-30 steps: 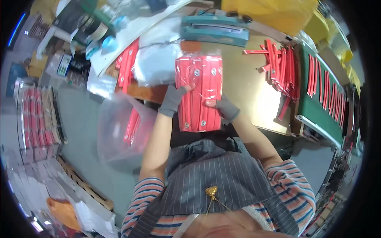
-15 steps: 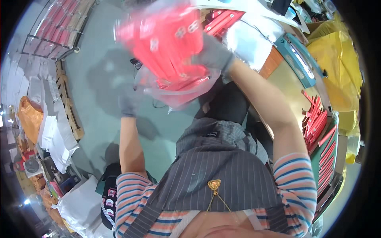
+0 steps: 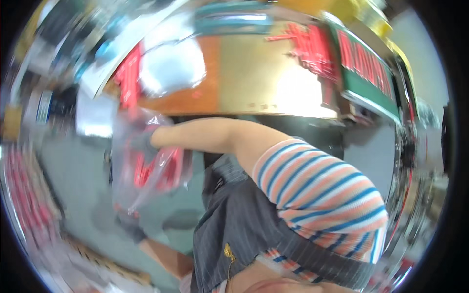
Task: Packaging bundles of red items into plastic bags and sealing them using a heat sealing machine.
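Hold the soft-looking clear plastic bag's (image 3: 128,177) rim; I can't tell your gray-gloved left hand's (image 3: 131,228) or right hand's (image 3: 143,142) grip.

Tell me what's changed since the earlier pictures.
The red pack, held in both hands earlier, has gone left from the table to the clear bag. The left hand let go and is at the bag's edge; the right hand reaches to the bag, its grip too blurred to judge. The teal device, green board and red strips stayed put.
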The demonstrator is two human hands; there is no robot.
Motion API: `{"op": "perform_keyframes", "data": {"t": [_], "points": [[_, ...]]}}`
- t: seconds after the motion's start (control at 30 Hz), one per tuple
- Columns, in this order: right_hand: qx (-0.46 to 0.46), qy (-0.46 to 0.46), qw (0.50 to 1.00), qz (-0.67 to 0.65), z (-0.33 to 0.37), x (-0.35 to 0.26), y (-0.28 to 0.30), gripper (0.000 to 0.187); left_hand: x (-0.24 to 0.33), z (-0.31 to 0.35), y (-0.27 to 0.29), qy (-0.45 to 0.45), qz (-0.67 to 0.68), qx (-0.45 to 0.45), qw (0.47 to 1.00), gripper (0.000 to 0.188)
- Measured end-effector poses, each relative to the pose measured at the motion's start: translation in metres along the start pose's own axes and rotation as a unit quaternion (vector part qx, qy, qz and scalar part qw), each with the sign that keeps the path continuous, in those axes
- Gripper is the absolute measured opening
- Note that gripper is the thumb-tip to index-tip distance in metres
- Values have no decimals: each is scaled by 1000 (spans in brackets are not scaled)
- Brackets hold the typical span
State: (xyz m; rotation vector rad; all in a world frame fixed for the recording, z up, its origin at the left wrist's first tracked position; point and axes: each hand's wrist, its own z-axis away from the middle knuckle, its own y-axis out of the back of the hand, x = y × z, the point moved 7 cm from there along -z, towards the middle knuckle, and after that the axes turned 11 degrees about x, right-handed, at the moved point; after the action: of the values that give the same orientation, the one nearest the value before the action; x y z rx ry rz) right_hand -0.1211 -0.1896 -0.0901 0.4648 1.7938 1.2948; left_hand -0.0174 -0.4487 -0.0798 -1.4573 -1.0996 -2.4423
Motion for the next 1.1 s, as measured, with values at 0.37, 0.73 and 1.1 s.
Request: {"op": "perform_keyframes", "data": {"t": [0.37, 0.73, 1.1], "points": [[486, -521, 679, 177, 495, 119, 205, 48, 219, 180, -171, -440, 129, -172, 872, 29], [621, -544, 485, 289, 724, 57, 267, 39, 193, 508, -419, -558, 35, -562, 609, 29], [462, -793, 361, 165, 930, 228, 314, 78, 213, 531, -639, -739, -74, -323, 586, 56]]}}
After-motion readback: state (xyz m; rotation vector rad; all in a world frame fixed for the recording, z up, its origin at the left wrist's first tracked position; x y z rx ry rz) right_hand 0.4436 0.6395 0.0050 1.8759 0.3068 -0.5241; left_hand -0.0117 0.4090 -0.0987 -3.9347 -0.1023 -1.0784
